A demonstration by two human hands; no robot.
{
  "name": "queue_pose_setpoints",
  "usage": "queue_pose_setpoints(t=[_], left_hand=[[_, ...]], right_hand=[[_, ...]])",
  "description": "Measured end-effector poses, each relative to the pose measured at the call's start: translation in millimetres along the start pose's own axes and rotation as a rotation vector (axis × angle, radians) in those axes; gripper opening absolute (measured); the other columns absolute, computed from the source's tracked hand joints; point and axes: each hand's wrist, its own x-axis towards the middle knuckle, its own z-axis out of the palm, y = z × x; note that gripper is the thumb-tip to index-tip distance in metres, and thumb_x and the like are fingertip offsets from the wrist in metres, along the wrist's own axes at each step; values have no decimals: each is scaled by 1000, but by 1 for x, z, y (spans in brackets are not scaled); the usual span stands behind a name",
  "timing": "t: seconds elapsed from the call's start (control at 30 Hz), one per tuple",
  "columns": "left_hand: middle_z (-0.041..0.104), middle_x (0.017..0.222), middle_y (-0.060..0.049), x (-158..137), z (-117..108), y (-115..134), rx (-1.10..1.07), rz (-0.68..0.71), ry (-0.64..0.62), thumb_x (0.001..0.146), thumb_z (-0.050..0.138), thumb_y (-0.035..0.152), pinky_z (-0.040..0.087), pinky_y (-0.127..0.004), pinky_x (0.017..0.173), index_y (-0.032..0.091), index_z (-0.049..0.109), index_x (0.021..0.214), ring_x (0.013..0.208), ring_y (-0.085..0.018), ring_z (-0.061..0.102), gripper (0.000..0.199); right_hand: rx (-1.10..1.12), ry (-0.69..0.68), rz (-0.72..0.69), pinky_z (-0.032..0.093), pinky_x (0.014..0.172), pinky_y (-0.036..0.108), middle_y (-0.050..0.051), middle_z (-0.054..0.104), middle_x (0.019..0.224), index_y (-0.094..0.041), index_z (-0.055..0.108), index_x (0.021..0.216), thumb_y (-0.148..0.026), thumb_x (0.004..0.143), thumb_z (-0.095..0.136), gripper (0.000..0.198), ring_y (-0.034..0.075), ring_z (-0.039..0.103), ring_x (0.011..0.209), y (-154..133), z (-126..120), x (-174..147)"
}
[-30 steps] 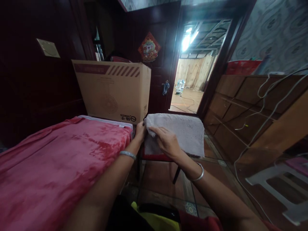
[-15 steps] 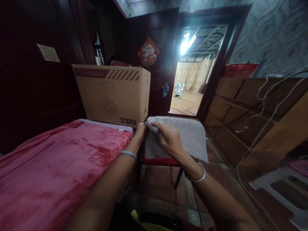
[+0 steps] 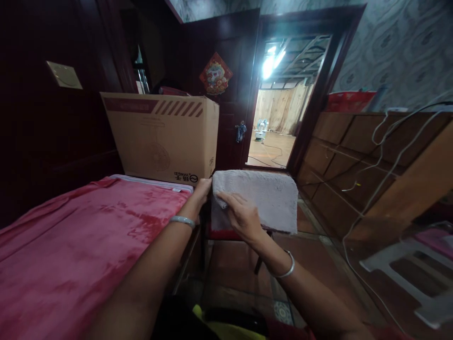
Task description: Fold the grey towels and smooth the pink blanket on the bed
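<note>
A light grey, fluffy towel (image 3: 269,200) hangs over the backrest of a chair with a red seat (image 3: 222,234). My right hand (image 3: 244,215) is closed on a bunched fold of the towel near its left edge, fingers pointing up and left. At the upper left corner of the backrest, my left hand (image 3: 202,191) grips the chair's edge; its fingertips are mostly hidden behind the towel and frame. Each of my wrists wears a bangle.
To the left lies a bed-like surface with a pink plush blanket (image 3: 88,236). A large cardboard box (image 3: 159,137) stands behind it. Wooden drawers (image 3: 354,156) with loose cables and a white plastic stool (image 3: 399,269) are at right. Beyond the doorway stands a fan (image 3: 261,127).
My right hand has moved down a little with the bunched fold, away from the towel's top left corner. The towel's upper left edge lies flatter. My left hand stays at the chair's corner.
</note>
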Motion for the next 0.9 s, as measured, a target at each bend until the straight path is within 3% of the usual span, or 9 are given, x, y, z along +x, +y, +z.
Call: queue_pose_setpoints(t=[0.17, 0.27, 0.33, 0.4, 0.53, 0.6, 0.67, 0.77, 0.9], left_hand=[[65, 59, -1, -16, 2, 16, 16, -113, -7, 58, 84, 55, 47, -30, 60, 16, 66, 68, 59, -17, 59, 44], [59, 54, 1, -28, 3, 22, 131, -108, -13, 50, 88, 54, 42, -28, 56, 17, 61, 63, 57, -16, 56, 47], [55, 51, 2, -33, 4, 23, 193, -91, -17, 53, 87, 56, 39, -27, 54, 18, 57, 58, 54, -14, 52, 48], [56, 54, 1, -35, 3, 20, 236, -58, -8, 59, 83, 58, 39, -27, 54, 19, 56, 59, 55, -14, 52, 48], [67, 79, -5, -37, 4, 12, 343, 80, 166, 69, 80, 51, 49, -29, 72, 18, 61, 80, 76, -18, 62, 40], [69, 96, -8, -40, 7, 11, 497, 161, 268, 73, 79, 45, 51, -35, 86, 19, 62, 99, 93, -22, 65, 41], [67, 116, -13, -44, 11, 14, 731, 279, 303, 78, 76, 41, 49, -41, 98, 18, 58, 120, 110, -27, 63, 52], [51, 146, -19, -52, 21, 23, 1108, 537, 215, 83, 71, 46, 40, -49, 112, 19, 45, 145, 136, -34, 47, 72], [39, 161, -14, -58, 33, 26, 1458, 718, -157, 86, 68, 54, 28, -53, 121, 24, 38, 154, 149, -34, 31, 80]], right_hand=[[-77, -134, -27, 54, 96, 45, 13, 70, 128, -18, 66, 126, -5, 88, 46, 45, 27, 62, 120, -3, 15, -20], [29, -200, -68, 54, 95, 43, 13, 71, 125, -18, 67, 124, -13, 93, 51, 36, 26, 64, 115, -4, 11, -29], [113, -153, -35, 54, 96, 41, 10, 73, 120, -21, 66, 124, -20, 95, 53, 32, 23, 66, 111, 3, -3, -31], [83, -16, 69, 53, 98, 42, 9, 73, 118, -23, 66, 124, -26, 97, 52, 30, 24, 66, 110, 20, -24, -33], [-265, 286, 300, 44, 107, 53, 12, 69, 127, -22, 63, 129, -35, 98, 48, 37, 29, 58, 123, 76, -65, -39], [-436, 298, 360, 40, 111, 57, 13, 63, 137, -20, 59, 136, -40, 98, 47, 45, 32, 51, 131, 104, -78, -42], [-544, 215, 378, 37, 112, 57, 14, 56, 146, -19, 55, 142, -43, 98, 44, 51, 34, 44, 137, 127, -85, -42], [-590, 49, 356, 37, 111, 55, 14, 55, 148, -18, 54, 144, -44, 101, 37, 53, 34, 41, 139, 148, -85, -40], [-574, -89, 309, 41, 107, 51, 15, 59, 142, -17, 55, 143, -44, 102, 33, 54, 33, 46, 132, 164, -83, -39]])
